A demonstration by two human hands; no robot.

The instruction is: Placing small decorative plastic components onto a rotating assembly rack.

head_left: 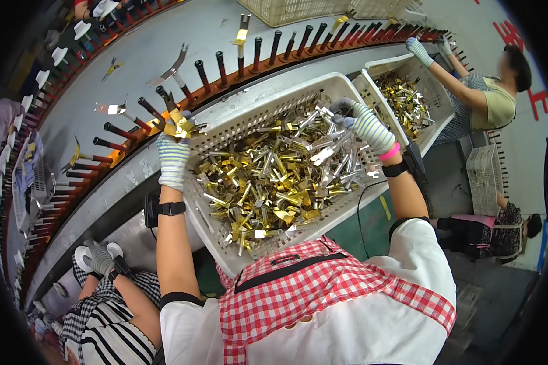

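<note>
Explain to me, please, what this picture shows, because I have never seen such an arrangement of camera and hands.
There is no machine arm here: a person works with their own two hands, in striped gloves. The single picture comes from a wide camera on that person's head, looking down, so straight edges bend.

In front sits a white basket, heaped with gold and silver metal pieces. Beyond it, a curved orange rail carries pegs with black tips; some bear metal pieces.

The left hand is at a gold-coloured cluster beside the rail; the right hand is over the basket's far right part. Whether either grips anything, I cannot tell for certain.
</note>
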